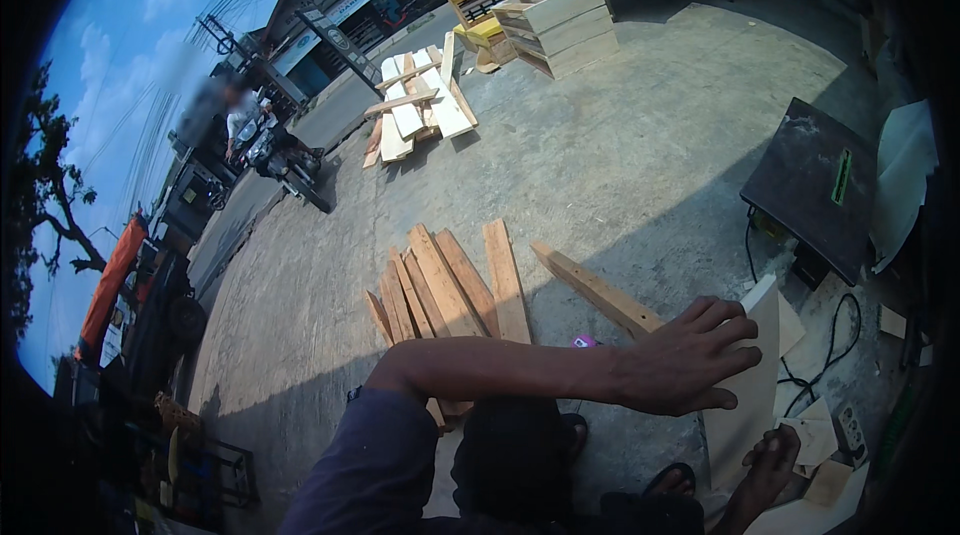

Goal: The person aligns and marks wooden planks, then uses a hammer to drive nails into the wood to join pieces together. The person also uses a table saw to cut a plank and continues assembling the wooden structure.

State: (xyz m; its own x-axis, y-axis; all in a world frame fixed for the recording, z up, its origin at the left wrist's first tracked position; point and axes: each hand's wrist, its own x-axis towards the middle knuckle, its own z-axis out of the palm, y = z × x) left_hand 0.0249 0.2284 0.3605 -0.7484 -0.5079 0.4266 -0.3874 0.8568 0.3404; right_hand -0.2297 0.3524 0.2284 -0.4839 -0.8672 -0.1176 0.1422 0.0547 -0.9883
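My left hand [690, 360] reaches across to the right with its fingers spread, over the edge of a wide pale wooden board [735, 440]. Whether the palm touches the board cannot be seen. Lower down, my right hand [772, 465] has its fingers curled close beside the same board. Anything inside those fingers is too dark and small to make out. A long wooden batten [595, 287] lies on the ground just beyond my left hand. Left of it several wooden planks [440, 285] lie fanned out, partly covered by my left forearm.
A dark square tabletop with a green slot [815, 185] stands at the right, near a black cable [848, 335] and a power strip [851, 430]. Farther off are a pile of boards [420, 105] and a wooden crate [565, 30]. A person rides a motorcycle [285, 160] at the left.
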